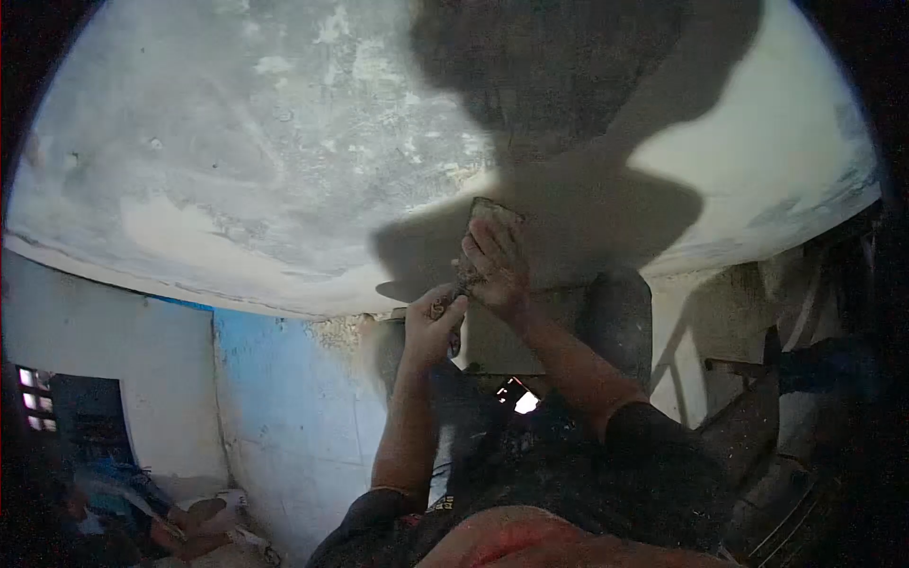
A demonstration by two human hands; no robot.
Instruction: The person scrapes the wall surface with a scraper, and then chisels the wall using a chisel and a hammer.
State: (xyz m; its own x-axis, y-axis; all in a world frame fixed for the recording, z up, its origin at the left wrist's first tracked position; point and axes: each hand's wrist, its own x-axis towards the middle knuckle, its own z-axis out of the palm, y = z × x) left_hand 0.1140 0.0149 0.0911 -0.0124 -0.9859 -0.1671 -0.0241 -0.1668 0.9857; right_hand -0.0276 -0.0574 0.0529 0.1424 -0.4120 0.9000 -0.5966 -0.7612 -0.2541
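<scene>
Left hand (pixel 432 327) grips the flat, dirty-grey scraper (pixel 485 207), right hand (pixel 498 268) backs its blade; press evenly on the patchy grey-white ceiling (pixel 312 123).

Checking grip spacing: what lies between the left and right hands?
The head view shows the narrow middle of the flat-bladed tool between the left hand on its handle and the right hand on its blade.

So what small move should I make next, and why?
Probably a short slide of the blade toward the patchy surface beyond it: that area looks uneven, and your left hand grips the handle while your right hand backs the blade.
</scene>
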